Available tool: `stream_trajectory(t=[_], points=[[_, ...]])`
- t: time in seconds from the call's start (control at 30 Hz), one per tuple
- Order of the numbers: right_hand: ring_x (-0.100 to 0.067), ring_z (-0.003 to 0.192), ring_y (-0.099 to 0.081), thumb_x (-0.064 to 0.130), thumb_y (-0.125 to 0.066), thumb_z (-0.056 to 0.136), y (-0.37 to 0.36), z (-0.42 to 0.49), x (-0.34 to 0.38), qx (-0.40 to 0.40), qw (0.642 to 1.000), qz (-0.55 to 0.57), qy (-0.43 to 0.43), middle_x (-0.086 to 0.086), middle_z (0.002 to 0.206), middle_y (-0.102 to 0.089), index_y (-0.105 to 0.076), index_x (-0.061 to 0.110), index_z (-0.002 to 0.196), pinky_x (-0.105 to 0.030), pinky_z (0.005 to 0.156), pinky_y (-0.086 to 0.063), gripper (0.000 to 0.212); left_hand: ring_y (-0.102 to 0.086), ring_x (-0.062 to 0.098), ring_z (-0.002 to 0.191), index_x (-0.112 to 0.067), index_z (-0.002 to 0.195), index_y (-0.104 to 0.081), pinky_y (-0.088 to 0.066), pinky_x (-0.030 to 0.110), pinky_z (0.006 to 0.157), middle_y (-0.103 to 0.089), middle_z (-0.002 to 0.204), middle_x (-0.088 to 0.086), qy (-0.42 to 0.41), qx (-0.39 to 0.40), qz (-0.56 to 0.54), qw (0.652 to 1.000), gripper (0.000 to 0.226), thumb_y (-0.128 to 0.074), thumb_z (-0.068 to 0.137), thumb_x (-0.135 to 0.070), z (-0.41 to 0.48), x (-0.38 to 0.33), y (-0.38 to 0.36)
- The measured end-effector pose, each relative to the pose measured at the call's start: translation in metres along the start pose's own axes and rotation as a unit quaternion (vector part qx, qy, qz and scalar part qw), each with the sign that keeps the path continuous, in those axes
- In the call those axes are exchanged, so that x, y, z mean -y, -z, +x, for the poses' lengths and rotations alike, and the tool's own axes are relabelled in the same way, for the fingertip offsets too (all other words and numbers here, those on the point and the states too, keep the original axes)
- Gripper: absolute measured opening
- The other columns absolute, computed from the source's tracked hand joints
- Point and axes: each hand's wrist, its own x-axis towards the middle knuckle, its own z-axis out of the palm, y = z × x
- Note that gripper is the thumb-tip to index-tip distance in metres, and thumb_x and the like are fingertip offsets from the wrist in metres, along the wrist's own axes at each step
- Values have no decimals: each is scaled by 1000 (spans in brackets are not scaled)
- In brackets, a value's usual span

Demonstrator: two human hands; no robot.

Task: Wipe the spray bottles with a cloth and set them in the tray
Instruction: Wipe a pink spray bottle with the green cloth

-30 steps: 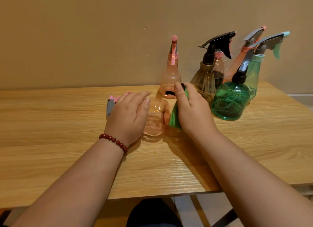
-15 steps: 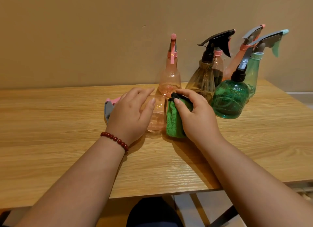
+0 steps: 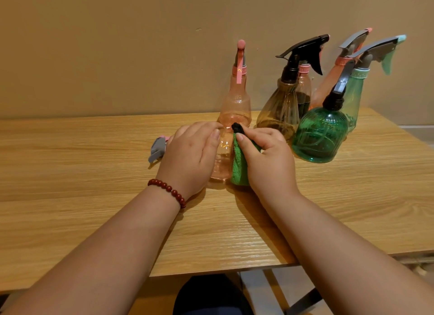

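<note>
Wooden bench (image 3: 94, 197) in the foreground, where a person's bare hands work on a pink bottle (image 3: 222, 160) lying on its side near the middle, its grey trigger (image 3: 157, 150) pointing left. The left hand (image 3: 190, 159), a bead bracelet (image 3: 168, 190) at the wrist, curls its fingers over the bottle and holds it. The right hand (image 3: 267, 160) grips a green cloth (image 3: 239, 170) against the bottle's base. Just behind stand a green bottle (image 3: 319, 136), a brown bottle (image 3: 279, 108) and a tall pink bottle (image 3: 236, 103), near the beige wall (image 3: 117, 44).

Indoor room, wood-grain table (image 3: 70, 173) against plain beige wall (image 3: 117, 56), home or workplace unclear
</note>
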Motion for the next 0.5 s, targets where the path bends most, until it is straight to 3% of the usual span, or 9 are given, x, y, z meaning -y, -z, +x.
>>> stream_trajectory(t=[0.07,0.13,0.2,0.27,0.4,0.5], points=[[10,94,-52,22,-65,90,2,2,1,7,1000,-4,-27,7,112,-62,-70,24,116,0,84,-37,26,-51,17,117,-21,126,-59,-36,39,102,-62,122,-5,5,-2,4,1000,60,-14,95,-46,0,0,-1],[4,98,-58,19,-67,89,5,0,5,11,999,23,-31,12,109,-67,-71,27,111,-17,91,-48,24,-51,17,117,-20,126,-59,-36,37,102,-62,122,-4,8,-2,0,1000,61,-13,95,-47,0,1,-1],[0,98,-61,18,-69,87,7,-1,11,0,999,36,-16,16,101,-69,-72,29,103,-29,89,-53,19,-51,17,117,-21,126,-58,-36,37,102,-61,122,-5,8,3,-5,1000,61,-13,95,-47,0,2,0],[1,93,-61,19,-70,86,6,1,11,-12,999,20,-26,18,94,-68,-72,28,97,-29,87,-53,14,-51,17,116,-22,126,-58,-36,39,101,-61,121,-6,4,6,-6,1000,60,-13,95,-47,0,2,0],[-4,87,-63,18,-70,87,8,12,3,11,989,31,-142,16,87,-66,-73,28,90,-38,84,-56,10,-51,17,116,-21,125,-59,-36,37,101,-62,120,-5,2,3,-6,1000,60,-14,95,-47,0,2,0],[-3,89,-63,20,-74,84,10,9,9,10,994,43,-100,17,88,-67,-73,30,89,-34,84,-56,11,-52,17,114,-20,124,-59,-35,35,100,-62,118,-5,5,0,-16,1000,60,-14,95,-46,1,4,-1]])
